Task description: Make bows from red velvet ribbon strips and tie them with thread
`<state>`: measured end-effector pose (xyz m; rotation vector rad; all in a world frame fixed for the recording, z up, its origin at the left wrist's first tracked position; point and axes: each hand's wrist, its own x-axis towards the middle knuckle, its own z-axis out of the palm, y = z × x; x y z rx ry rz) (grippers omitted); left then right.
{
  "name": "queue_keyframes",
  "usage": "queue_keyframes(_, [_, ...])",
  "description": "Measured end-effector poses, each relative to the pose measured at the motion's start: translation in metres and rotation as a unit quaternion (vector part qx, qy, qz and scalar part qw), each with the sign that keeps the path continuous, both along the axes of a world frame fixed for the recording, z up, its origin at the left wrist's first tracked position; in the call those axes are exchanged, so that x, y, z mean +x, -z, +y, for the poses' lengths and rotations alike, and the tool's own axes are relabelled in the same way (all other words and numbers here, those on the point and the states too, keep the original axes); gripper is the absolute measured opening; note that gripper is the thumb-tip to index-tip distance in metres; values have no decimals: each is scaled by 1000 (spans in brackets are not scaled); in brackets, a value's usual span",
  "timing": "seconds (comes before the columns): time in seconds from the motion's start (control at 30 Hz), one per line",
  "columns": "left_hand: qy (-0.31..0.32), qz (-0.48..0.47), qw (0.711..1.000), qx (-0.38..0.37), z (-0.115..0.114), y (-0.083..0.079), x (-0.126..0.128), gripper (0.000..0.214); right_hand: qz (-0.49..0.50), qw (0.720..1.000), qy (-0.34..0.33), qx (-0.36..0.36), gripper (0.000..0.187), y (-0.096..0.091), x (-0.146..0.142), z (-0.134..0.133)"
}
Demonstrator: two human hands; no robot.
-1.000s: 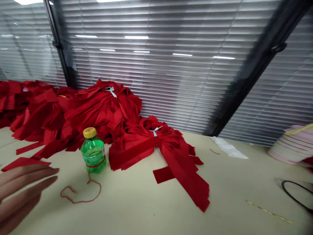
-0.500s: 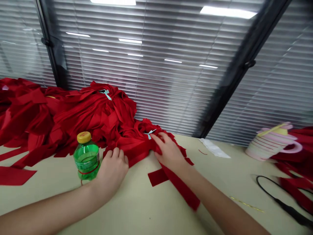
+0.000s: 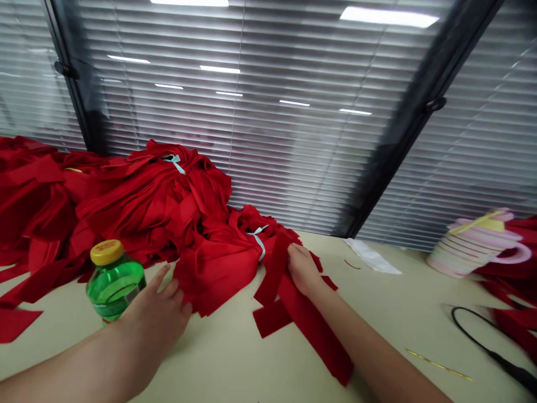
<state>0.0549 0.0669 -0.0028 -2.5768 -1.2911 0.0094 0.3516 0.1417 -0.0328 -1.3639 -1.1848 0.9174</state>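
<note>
at table (image 3: pixel 377 313) centre, red ribbon bundle (image 3: pixel 218 266), tied w/ pale band (image 3: pixel 259 242), lies flat, not lifted yet. l hand (image 3: pixel 157 313) fingers half-open, resting on its left end; r hand (image 3: pixel 302 268) fingers curled round its tails.

The red strips (image 3: pixel 274 271) in my right hand (image 3: pixel 302 270) are matt, soft cloth, tied with a pale, faintly shiny band (image 3: pixel 258 242). The green bottle (image 3: pixel 115 285) by my left hand (image 3: pixel 161 313) is glossy see-through plastic, its yellow cap (image 3: pixel 107 252) smooth. The table (image 3: pixel 235 358) is smooth and matt.
</note>
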Motion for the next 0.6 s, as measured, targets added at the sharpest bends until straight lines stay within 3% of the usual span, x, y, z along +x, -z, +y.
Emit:
queue_keyframes(0.13, [69, -42, 997, -1, -4, -4, 43, 56, 96, 995, -17, -22, 29, -8, -3, -3])
queue_keyframes(0.23, [96, -74, 992, 32, 10, -6, 87, 62, 131, 991, -26, -24, 32, -14, -4, -6])
queue_keyframes(0.37, [91, -121, 986, 74, 52, -11, 136, 43, 128, 992, 0, -7, 30, -13, -3, -7])
queue_keyframes(0.47, [54, -146, 985, 75, 74, -15, 155, 31, 107, 992, 60, 20, 31, -6, -2, -5])
queue_keyframes(0.6, [33, -182, 980, 78, 80, -12, 155, 30, 81, 984, 142, 72, 31, -7, 7, -3])
